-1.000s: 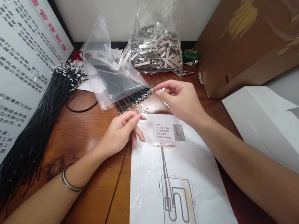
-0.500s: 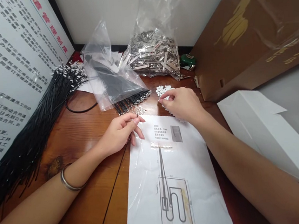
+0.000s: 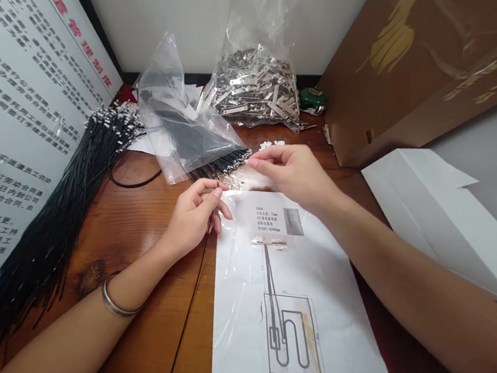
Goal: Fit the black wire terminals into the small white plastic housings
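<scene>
My left hand (image 3: 196,215) hovers at the upper left edge of a printed sheet (image 3: 329,296). Its thumb and index finger are closed on a thin black wire (image 3: 218,184), whose tip just shows; the palm side hides most of it. My right hand (image 3: 297,173) is to the right, thumb and index finger pinched together. Whatever lies between those fingertips is too small or hidden to make out. Small white plastic pieces (image 3: 266,145) are heaped behind the right hand, which covers most of them. Black wires with metal ends (image 3: 224,164) stick out of a clear bag (image 3: 171,164) beyond both hands.
Black wires with white ends (image 3: 70,209) lie in a large bundle at left. At the back stands a clear bag of metal strips (image 3: 257,92), beside a green tape measure (image 3: 313,101). A brown box (image 3: 354,100) and a white box (image 3: 439,209) flank the right side.
My right hand has moved left from the white pieces toward my left hand, its fingertips still pinched. My left hand has shifted slightly up and left, still gripping the black wire.
</scene>
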The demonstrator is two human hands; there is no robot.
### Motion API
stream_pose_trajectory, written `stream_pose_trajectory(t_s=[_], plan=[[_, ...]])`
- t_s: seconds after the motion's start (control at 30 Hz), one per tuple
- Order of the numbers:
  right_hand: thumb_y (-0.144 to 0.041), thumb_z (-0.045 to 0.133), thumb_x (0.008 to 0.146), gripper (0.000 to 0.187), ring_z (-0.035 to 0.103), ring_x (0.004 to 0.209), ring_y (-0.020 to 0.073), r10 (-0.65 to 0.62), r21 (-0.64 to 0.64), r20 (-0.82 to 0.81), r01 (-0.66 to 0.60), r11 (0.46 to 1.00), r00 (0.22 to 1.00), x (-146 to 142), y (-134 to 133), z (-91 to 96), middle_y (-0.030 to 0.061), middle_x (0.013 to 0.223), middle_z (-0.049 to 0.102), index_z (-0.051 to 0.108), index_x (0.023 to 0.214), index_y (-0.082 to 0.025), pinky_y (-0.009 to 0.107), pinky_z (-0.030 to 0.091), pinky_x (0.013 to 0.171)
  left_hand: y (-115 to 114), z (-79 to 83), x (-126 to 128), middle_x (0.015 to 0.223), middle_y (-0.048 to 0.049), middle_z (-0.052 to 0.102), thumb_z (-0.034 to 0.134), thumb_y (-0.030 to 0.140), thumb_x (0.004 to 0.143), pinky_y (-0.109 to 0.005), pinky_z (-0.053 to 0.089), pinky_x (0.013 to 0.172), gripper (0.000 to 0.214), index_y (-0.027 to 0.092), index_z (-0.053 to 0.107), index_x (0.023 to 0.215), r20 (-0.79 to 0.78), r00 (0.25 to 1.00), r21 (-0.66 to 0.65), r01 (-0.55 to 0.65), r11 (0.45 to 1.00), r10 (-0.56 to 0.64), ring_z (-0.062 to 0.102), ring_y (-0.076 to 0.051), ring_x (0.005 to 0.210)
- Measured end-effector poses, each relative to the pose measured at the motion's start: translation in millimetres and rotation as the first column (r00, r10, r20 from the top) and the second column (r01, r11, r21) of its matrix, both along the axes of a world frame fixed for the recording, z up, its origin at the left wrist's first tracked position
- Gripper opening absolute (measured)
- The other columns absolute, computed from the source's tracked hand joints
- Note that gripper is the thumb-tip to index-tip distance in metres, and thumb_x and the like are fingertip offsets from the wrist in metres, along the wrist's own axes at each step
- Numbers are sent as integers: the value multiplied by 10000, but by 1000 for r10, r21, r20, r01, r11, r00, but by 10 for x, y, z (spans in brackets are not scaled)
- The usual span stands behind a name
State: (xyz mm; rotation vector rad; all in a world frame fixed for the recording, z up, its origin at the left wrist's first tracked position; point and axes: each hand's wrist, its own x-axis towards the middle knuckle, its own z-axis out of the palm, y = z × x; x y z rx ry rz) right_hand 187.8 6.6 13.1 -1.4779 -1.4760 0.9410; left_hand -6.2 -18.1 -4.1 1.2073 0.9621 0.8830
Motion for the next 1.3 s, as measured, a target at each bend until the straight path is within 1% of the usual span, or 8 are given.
stream_pose_trajectory(t_s=[0.1, 0.23, 0.5, 0.73, 0.83, 1.1, 1.2, 1.3], plan=[[-349, 699, 792, 190, 380, 529, 86, 80, -99, -307, -116, 988, 948, -234, -125, -36, -38, 588, 494, 701, 790, -159, 264, 317, 519, 16, 21, 5, 599, 20, 655, 588, 312, 858, -159, 331, 340, 174, 155, 520, 886, 7, 994, 18, -106, 994, 106, 545, -74, 370], [-373, 695, 788, 196, 364, 524, 84, 100, -75, -466, -152, 986, 879, -389, -201, -246, -46, 590, 488, 687, 828, -181, 259, 281, 490, 31, 34, 2, 624, 12, 669, 619, 329, 835, -168, 370, 347, 202, 153, 524, 864, 15, 990, 22, -140, 990, 140, 544, -76, 376], [-427, 683, 813, 249, 377, 510, 74, 181, 113, -406, -147, 983, 896, -404, -226, -379, -50, 583, 514, 672, 824, -179, 248, 296, 479, 31, 29, -7, 643, -11, 692, 716, 441, 768, -180, 420, 387, 343, 144, 552, 814, 30, 993, -2, -111, 994, 111, 562, -84, 403], [-314, 674, 829, 121, 388, 502, 82, 160, 212, -329, -93, 973, 930, -419, -280, -387, -31, 606, 582, 719, 827, -202, 252, 307, 472, 22, 40, -9, 595, -10, 659, 719, 463, 766, -185, 458, 411, 357, 118, 631, 737, 41, 995, -18, -85, 996, 86, 545, -74, 408], [-283, 691, 811, 87, 378, 495, 77, 169, 218, -347, -96, 971, 922, -417, -279, -377, -36, 606, 585, 728, 813, -205, 252, 293, 470, 25, 41, -15, 575, -4, 648, 723, 463, 767, -181, 459, 411, 355, 119, 643, 727, 52, 995, -31, -82, 996, 83, 540, -72, 406], [-329, 751, 769, 180, 320, 463, 73, 165, 130, -403, -122, 984, 900, -409, -267, -362, -95, 509, 394, 640, 832, -202, 243, 238, 446, 39, 15, -48, 548, 20, 642, 753, 433, 751, -171, 467, 419, 321, 133, 645, 787, 119, 991, -34, -65, 997, 69, 547, -74, 413], [-413, 733, 792, 247, 370, 490, 78, 257, 119, -432, -228, 966, 865, -395, -264, -350, -75, 537, 446, 608, 779, -201, 247, 281, 472, 37, -3, -63, 552, 20, 653, 751, 411, 767, -165, 473, 427, 300, 134, 643, 805, 137, 989, -26, -44, 999, 47, 559, -74, 423], [-472, 689, 829, 286, 399, 491, 79, 408, 112, -483, -408, 906, 774, -374, -258, -319, -64, 547, 477, 624, 780, -198, 251, 311, 482, 30, -14, -74, 533, 23, 654, 754, 409, 772, -165, 474, 417, 301, 139, 634, 831, 151, 988, -26, -2, 1000, 6, 556, -77, 408]])
